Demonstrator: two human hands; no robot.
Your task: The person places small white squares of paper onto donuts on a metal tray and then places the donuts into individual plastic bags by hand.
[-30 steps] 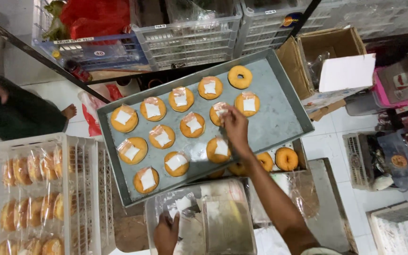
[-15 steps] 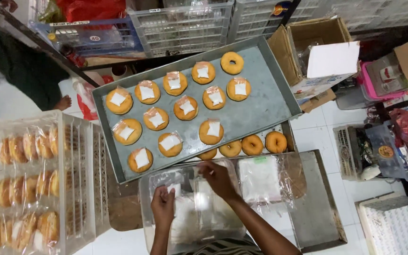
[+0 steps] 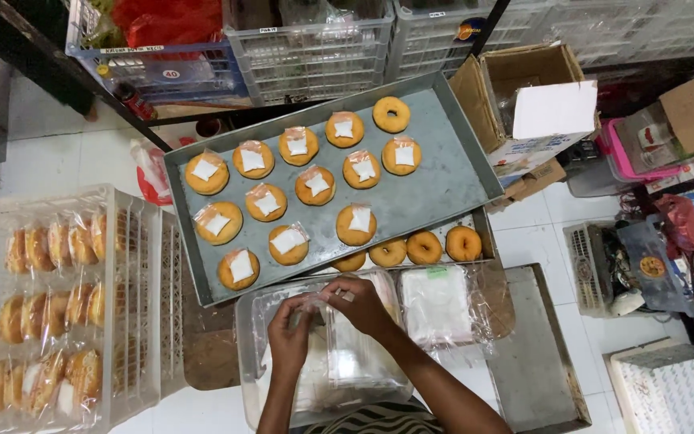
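Your left hand point(image 3: 289, 333) and right hand point(image 3: 361, 304) meet over a clear plastic tub point(image 3: 255, 386), fingertips pinched together on a thin, see-through plastic bag point(image 3: 315, 304) held between them. Both hands are closed narrowly on that film. The tub beneath them holds a stack of flat clear bags, glossy and crinkled. Just right of your right hand lies a packet of white squares point(image 3: 437, 304) in clear wrap, resting on a flat grey metal sheet point(image 3: 536, 362).

Just beyond your hands sits a large grey metal tray point(image 3: 443, 173), rectangular with a low raised rim and set at a slant. It carries rows of round golden doughnuts point(image 3: 287, 243), most topped with a white paper square; one at the far right corner is bare point(image 3: 391, 114). Under the tray's near edge, a lower tray shows a row of plain doughnuts point(image 3: 425, 247), close to your right hand.

To the left of your left hand stands a white slatted plastic crate point(image 3: 134, 321) filled with doughnuts already in clear wrap point(image 3: 46, 309). Farther off to the right are an open cardboard box point(image 3: 524, 72) and a pink container point(image 3: 628, 157). Slatted crates point(image 3: 311, 56) line the far side.
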